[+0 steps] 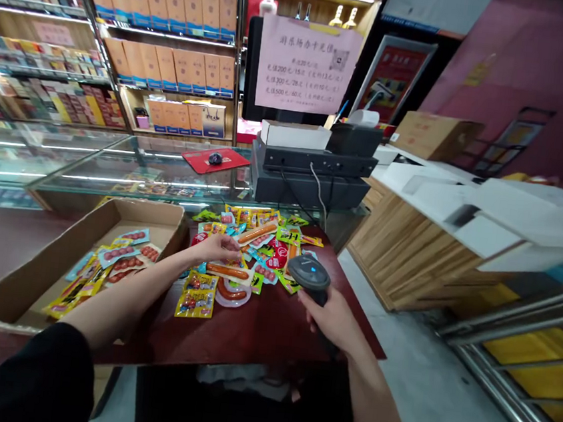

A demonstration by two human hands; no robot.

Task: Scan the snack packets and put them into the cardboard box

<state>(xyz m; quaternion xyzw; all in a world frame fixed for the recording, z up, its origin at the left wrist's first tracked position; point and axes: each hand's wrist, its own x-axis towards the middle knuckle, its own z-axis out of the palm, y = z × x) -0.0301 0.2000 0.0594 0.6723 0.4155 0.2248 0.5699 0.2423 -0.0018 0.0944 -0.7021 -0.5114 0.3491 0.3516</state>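
scanner point(308, 272): black, blue light
snack packets point(252, 248): yellow, red, green, blue
surface point(259, 329): dark red
box point(16, 290): brown cardboard

The left arm, in a black sleeve pushed up above the elbow, stretches forward and to the right; the left hand point(214, 247) lies palm down, fingers curled loosely. The bare right forearm angles inward, and the right hand point(331, 317) is clenched in a grip.
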